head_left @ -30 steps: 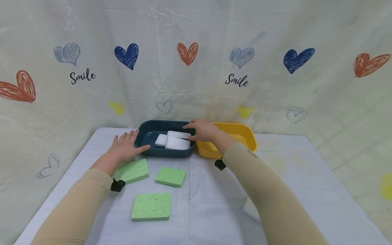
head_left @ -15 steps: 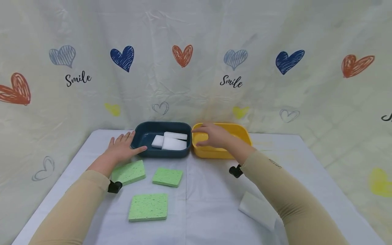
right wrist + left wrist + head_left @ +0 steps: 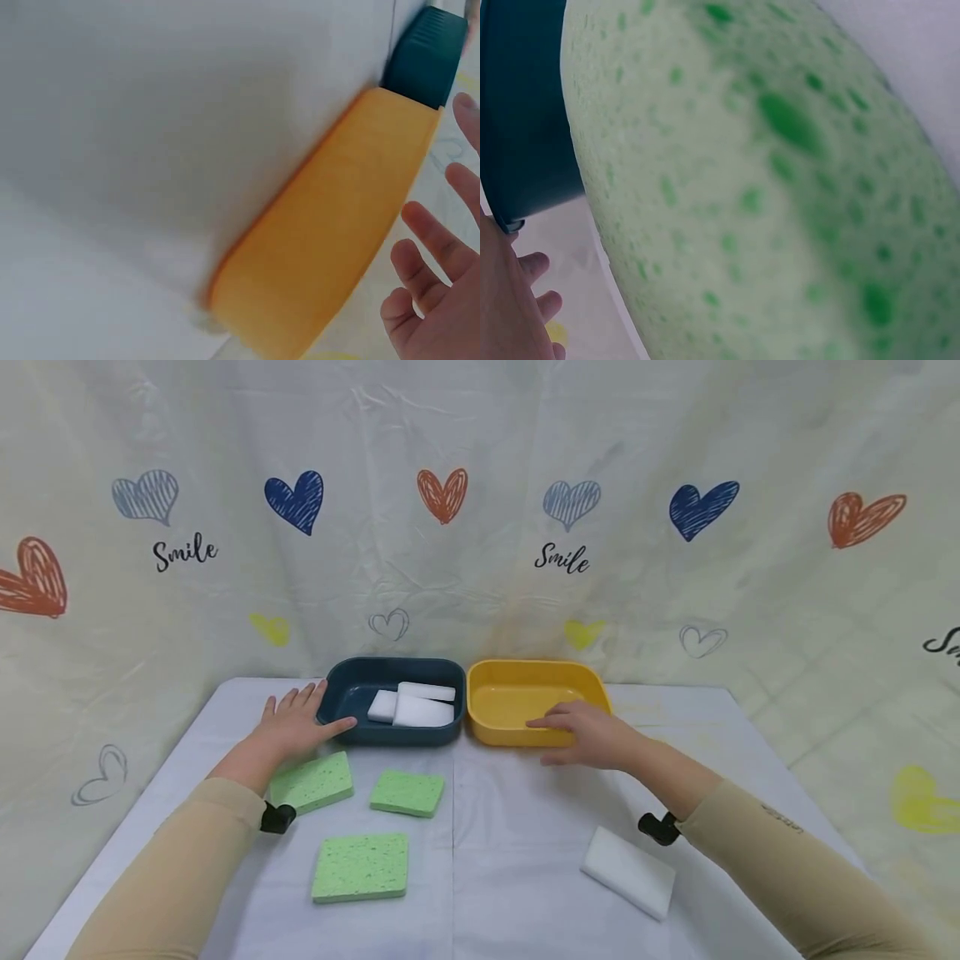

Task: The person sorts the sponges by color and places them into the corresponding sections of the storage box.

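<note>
My left hand (image 3: 291,725), fingers spread, rests at the left rim of the dark teal container (image 3: 397,737). Inside that container lie several white sponge blocks (image 3: 423,712). My right hand (image 3: 588,735) hovers over the front right rim of the yellow container (image 3: 517,737), fingers relaxed and holding nothing. The right wrist view shows those loosely spread fingers (image 3: 431,225) above the yellow wall. Another white sponge block (image 3: 628,872) lies on the table below the right hand. A speckled green sponge (image 3: 705,187) fills much of the left wrist view, close beneath the left wrist.
Three green sponges lie on the white-covered table, one by the left wrist (image 3: 315,781), a small green sponge (image 3: 407,792) in the middle and a green sponge (image 3: 360,867) nearer the front. A heart-printed curtain (image 3: 480,585) hangs behind both containers.
My right hand has left the teal container, crossing the yellow one rightward and toward me. The white block near the right forearm is now fully uncovered. My left hand stays at the teal rim.
</note>
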The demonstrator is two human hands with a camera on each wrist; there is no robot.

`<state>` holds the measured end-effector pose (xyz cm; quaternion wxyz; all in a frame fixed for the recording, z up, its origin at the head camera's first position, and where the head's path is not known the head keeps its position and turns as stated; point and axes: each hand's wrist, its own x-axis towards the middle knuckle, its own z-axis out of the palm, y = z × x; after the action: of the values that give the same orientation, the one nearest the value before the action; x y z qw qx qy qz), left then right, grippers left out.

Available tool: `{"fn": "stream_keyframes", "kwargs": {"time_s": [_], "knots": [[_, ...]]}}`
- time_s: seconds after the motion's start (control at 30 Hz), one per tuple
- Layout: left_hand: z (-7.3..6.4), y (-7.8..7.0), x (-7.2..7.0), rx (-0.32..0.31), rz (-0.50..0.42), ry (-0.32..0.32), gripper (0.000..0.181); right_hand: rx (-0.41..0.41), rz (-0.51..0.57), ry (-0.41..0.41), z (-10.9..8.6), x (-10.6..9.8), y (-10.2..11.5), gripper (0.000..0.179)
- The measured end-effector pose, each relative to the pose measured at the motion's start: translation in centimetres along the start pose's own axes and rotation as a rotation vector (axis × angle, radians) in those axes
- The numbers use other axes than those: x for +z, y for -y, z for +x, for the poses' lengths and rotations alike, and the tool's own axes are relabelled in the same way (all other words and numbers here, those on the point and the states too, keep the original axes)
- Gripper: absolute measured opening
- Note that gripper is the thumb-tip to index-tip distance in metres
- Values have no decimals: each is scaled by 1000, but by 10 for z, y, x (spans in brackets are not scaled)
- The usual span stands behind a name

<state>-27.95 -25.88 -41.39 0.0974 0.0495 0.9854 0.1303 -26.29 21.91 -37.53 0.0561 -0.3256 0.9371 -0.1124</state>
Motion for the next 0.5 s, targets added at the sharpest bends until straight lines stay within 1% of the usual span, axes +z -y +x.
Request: {"fn": "stream_keyframes", "kwargs": {"time_s": [0.1,0.17,0.33,0.5], "knots": [[3,0,1,2,2,-1,120,32,17,25,-23,3,-4,59],[4,2,2,2,9,-2,120,37,12,26,-36,5,-7,61],[4,4,1,-3,19,3,119,61,4,41,-58,10,-7,60],[2,0,1,2,17,7,118,89,18,77,-82,17,-8,57]]}}
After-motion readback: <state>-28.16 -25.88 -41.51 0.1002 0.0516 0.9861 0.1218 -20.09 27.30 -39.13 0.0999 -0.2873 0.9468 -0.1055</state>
